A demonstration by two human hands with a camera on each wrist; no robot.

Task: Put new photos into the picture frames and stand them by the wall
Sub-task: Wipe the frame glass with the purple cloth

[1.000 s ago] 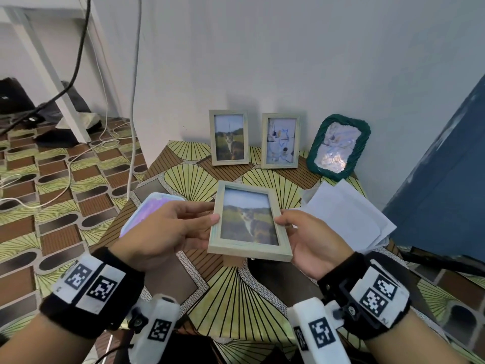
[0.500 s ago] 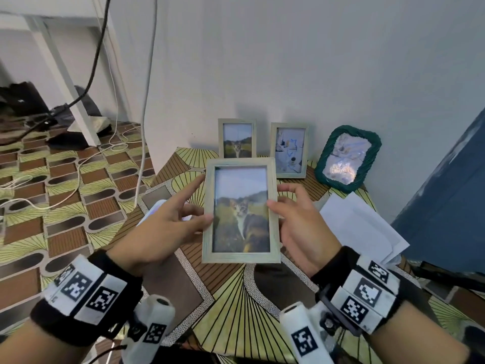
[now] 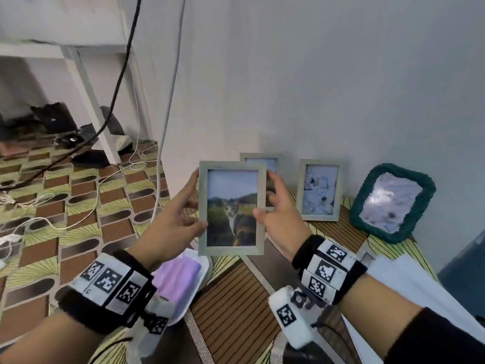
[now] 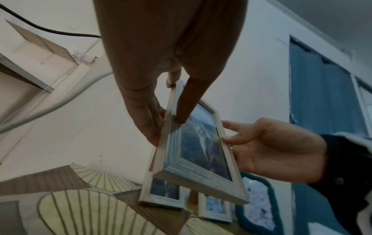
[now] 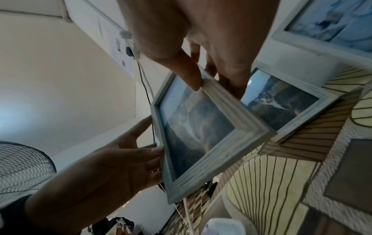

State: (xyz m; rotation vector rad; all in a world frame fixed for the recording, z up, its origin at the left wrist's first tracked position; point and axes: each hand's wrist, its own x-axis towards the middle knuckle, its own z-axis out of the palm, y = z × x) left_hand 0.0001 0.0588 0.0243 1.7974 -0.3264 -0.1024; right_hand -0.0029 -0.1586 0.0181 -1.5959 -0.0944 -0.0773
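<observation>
A pale wooden picture frame (image 3: 232,208) with a cat photo is held upright above the table, close to the wall. My left hand (image 3: 193,203) pinches its left edge, thumb in front and fingers behind (image 4: 153,120). The right edge is pinched the same way by my right hand (image 3: 265,195), whose thumb (image 5: 187,71) lies on the front. Behind it a similar cat frame (image 3: 271,164) stands at the wall, mostly hidden. To the right stand a second pale frame (image 3: 319,190) and a green woven frame (image 3: 392,203).
A white tray (image 3: 195,292) holding something purple lies at the table's left edge under my left wrist. White papers (image 3: 409,292) lie at the right. Cables (image 3: 162,127) hang down the wall on the left. The table (image 3: 236,311) has a patterned cover.
The held frame went from lying tilted low over the table to upright, and both hands carried it up and forward towards the wall, in front of the standing cat frame.
</observation>
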